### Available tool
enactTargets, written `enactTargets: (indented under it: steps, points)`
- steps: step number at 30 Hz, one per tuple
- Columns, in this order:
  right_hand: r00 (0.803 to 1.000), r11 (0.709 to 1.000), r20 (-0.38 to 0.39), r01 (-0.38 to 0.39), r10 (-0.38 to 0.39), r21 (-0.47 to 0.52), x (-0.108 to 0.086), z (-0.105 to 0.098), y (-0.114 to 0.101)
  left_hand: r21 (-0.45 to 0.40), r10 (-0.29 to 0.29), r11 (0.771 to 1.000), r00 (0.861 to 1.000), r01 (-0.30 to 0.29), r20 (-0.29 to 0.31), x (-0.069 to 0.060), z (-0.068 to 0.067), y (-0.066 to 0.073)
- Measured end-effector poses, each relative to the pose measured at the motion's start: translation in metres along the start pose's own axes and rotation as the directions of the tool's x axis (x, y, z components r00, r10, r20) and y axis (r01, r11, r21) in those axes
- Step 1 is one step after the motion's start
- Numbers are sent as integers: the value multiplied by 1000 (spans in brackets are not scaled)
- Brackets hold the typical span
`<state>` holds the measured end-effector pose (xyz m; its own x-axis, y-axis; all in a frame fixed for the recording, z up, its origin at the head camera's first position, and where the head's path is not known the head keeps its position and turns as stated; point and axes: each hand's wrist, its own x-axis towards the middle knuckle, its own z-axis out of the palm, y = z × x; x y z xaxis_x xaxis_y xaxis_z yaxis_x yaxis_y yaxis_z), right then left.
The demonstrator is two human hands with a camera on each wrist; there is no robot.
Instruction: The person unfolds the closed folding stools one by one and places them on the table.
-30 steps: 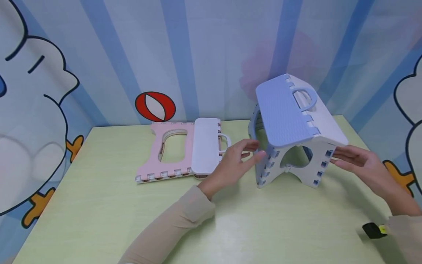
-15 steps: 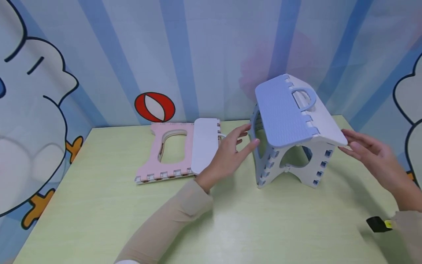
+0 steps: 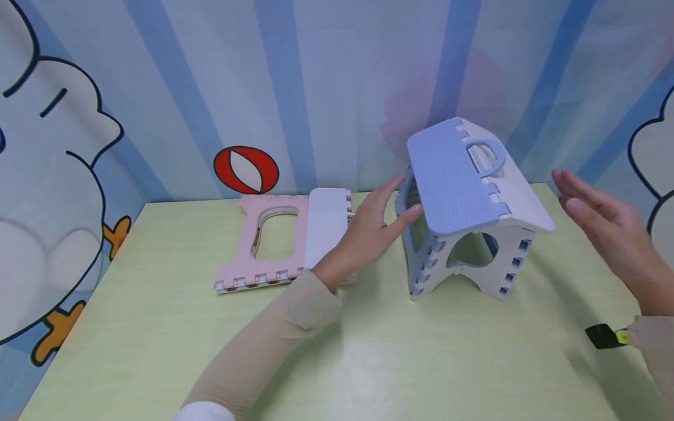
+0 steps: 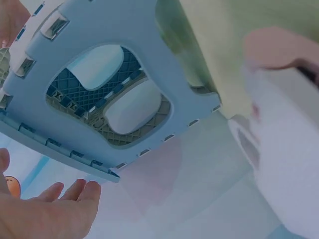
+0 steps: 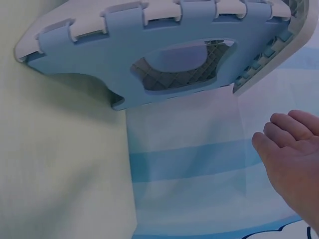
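Note:
A blue-and-white folding stool (image 3: 453,181) stands on the table's right half, its two top panels peaked like a roof and the loop handle sticking up. Beside its blue left side is my left hand (image 3: 363,234), fingers extended; the left wrist view shows this hand (image 4: 55,214) apart from the blue panel's edge. Out to the right, my right hand (image 3: 611,234) is raised with nothing in it. In the right wrist view, a gap separates that hand (image 5: 294,154) from the stool (image 5: 114,55). My left arm partly covers a pink-and-white folding stool (image 3: 237,269) lying flat.
The pale green table (image 3: 131,327) ends at a striped blue cloth backdrop (image 3: 337,99) with cartoon prints. A small black tag (image 3: 602,337) hangs at my right sleeve (image 3: 655,345).
My right hand has risen from the stool's right side and moved away from its white top panel. My left hand has shifted slightly upward. The blue-and-white stool has stayed put.

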<state>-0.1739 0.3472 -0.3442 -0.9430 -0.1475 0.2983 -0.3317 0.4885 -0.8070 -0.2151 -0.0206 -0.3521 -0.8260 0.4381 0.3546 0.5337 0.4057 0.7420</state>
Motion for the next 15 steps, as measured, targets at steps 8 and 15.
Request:
enactTargets:
  steps: [8,15]
  points:
    - [998,987,1,-60,61,-146,18,0,-26,51,56,997,993,-61,100,20,-3,19]
    - [995,984,94,-13,30,-178,35,4,-48,159,75,982,982,-104,174,40,-1,37]
